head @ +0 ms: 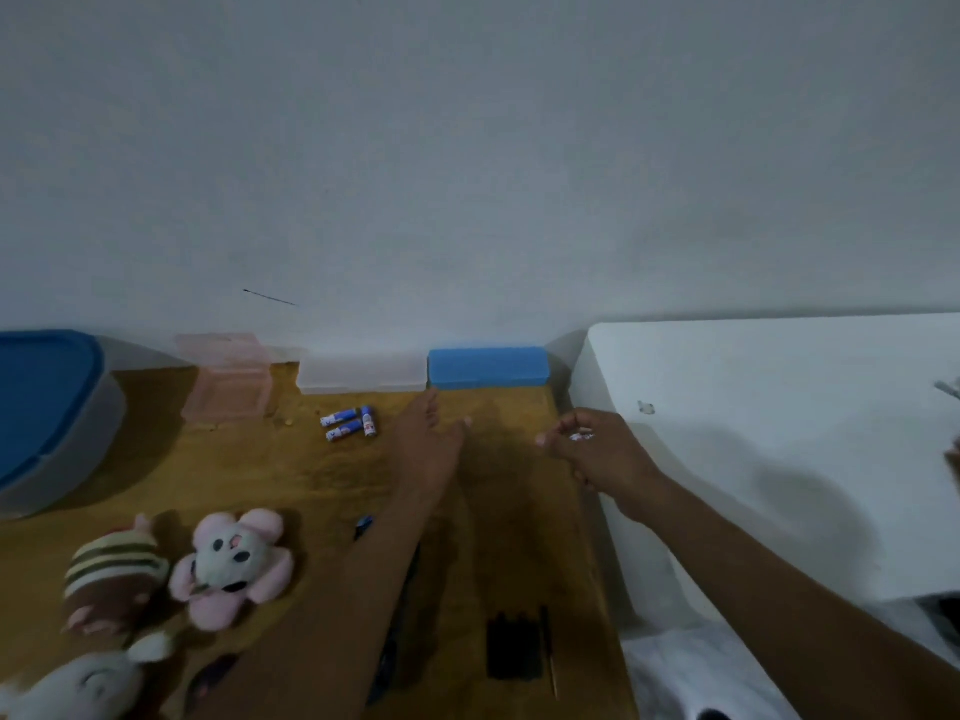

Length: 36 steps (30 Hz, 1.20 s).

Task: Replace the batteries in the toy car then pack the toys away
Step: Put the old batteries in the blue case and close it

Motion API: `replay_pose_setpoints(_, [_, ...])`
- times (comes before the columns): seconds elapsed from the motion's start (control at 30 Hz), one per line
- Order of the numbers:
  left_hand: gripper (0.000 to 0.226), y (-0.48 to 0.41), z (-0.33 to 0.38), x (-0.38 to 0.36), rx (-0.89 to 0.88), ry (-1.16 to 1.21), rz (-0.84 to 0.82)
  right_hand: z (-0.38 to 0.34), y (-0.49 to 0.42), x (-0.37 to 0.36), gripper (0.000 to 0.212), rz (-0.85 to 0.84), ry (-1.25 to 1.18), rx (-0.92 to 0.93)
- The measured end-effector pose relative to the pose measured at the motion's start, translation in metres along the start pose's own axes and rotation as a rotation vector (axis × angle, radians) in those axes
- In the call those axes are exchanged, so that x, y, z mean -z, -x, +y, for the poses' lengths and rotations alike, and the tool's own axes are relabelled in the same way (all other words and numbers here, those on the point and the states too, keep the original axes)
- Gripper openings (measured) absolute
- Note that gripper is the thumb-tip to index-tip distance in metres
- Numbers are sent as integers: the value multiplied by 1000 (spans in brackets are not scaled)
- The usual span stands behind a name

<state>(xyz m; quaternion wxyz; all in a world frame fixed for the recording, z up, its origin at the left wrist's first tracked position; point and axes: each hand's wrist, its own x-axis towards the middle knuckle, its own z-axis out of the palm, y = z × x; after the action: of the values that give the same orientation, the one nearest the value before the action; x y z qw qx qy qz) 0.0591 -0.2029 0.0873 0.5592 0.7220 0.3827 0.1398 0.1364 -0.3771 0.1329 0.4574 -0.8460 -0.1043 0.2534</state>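
Stretching the left hand [428, 449] forward, fingers straight and loosely apart, fingertips just beside the blue box [488, 367] at 12 o'clock; curling the right hand [592, 449] around a small white-and-red item [581, 437], too blurred to name; three batteries [349, 423] lying on the wooden table [291, 475] at 10 o'clock of the left hand, plush toys [228, 563] sitting at 7 o'clock

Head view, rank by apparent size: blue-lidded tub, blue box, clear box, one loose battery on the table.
1. blue-lidded tub
2. blue box and clear box: look alike, not ranked
3. battery
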Motion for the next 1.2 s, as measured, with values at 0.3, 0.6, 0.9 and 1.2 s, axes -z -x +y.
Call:
replay_pose_setpoints(0.3, [60, -22, -4, -24, 85, -116, 141, 14, -72, 4, 17, -3, 3, -17])
replay_pose_setpoints(0.6, [47, -61, -4, -41, -299, -370, 57, 38, -119, -20, 34, 144, 86, -78])
replay_pose_setpoints(0.9, [57, -115, -10, -53, -509, -687, -184, 42, -147, -37, 37, 224, -197, -168])
replay_pose_setpoints(1.2, [55, -137, -18, -50, -563, -820, -220, 40, -158, -47, 33, 363, -181, -128])
